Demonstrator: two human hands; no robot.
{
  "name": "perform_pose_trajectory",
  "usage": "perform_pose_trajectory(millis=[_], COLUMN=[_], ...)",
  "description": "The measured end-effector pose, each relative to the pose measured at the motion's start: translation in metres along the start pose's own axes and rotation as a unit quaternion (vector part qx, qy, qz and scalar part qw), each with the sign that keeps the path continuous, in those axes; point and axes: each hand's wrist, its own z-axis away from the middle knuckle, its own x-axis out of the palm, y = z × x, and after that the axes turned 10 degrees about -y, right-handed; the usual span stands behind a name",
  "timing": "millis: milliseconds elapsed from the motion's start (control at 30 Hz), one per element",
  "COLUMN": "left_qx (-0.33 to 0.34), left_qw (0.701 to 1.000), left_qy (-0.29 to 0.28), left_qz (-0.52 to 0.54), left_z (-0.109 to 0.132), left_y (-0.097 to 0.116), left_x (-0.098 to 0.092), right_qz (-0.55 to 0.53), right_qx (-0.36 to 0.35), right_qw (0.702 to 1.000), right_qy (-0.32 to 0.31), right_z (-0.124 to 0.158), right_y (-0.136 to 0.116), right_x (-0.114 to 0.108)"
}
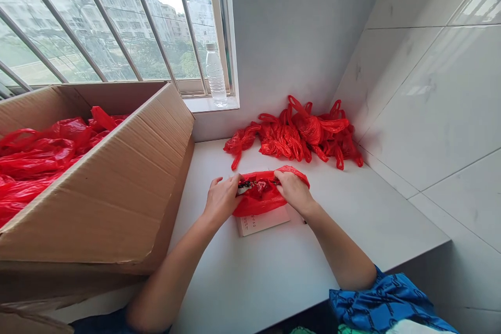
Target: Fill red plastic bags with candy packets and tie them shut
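My left hand (221, 199) and my right hand (293, 190) both grip the rim of a red plastic bag (260, 199) on the white counter (274, 271). The bag is partly pulled over a flat white box (263, 222) whose near end sticks out. Dark and red contents show in the bag's mouth between my hands. Both hands have their fingers curled on the plastic.
A heap of tied red bags (301, 135) lies in the far corner by the tiled wall. A large cardboard box (109, 182) full of red bags (43, 154) stands at the left. A clear water bottle (215, 74) stands on the window sill.
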Motion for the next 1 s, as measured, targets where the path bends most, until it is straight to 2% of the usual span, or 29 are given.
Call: perform_pose_trajectory(millis=[100, 200, 267, 467, 600, 667, 833, 1000], left_qx=[-0.028, -0.023, 0.005, 0.115, 0.097, 0.090, 0.077, 0.081], left_qw=[0.999, 0.999, 0.999, 0.982, 0.987, 0.988, 0.988, 0.988], left_qy=[0.025, 0.026, 0.003, -0.114, -0.107, -0.104, -0.123, -0.113], left_qz=[-0.005, 0.029, 0.054, 0.097, 0.075, 0.064, 0.058, 0.070], left_z=[0.000, 0.000, 0.002, 0.008, 0.009, 0.009, 0.010, 0.010], left_y=[-0.001, -0.002, -0.004, -0.006, 0.000, 0.002, 0.006, 0.004], left_x=[-0.004, -0.008, -0.011, -0.010, -0.003, -0.001, -0.001, 0.002], right_qz=[0.001, -0.013, -0.030, -0.110, -0.163, -0.142, -0.007, 0.006], right_qx=[0.000, 0.007, 0.012, -0.014, -0.030, -0.031, 0.017, 0.035], right_qw=[1.000, 1.000, 0.999, 0.993, 0.985, 0.987, 0.996, 0.995], right_qy=[-0.002, 0.004, 0.004, -0.036, -0.052, -0.062, -0.082, -0.091], right_z=[0.001, 0.001, 0.001, 0.007, 0.010, 0.009, 0.002, -0.005], right_y=[-0.003, -0.007, -0.009, -0.006, -0.005, -0.005, -0.001, 0.001], right_x=[0.000, -0.001, -0.002, -0.012, -0.016, -0.014, 0.001, 0.015])
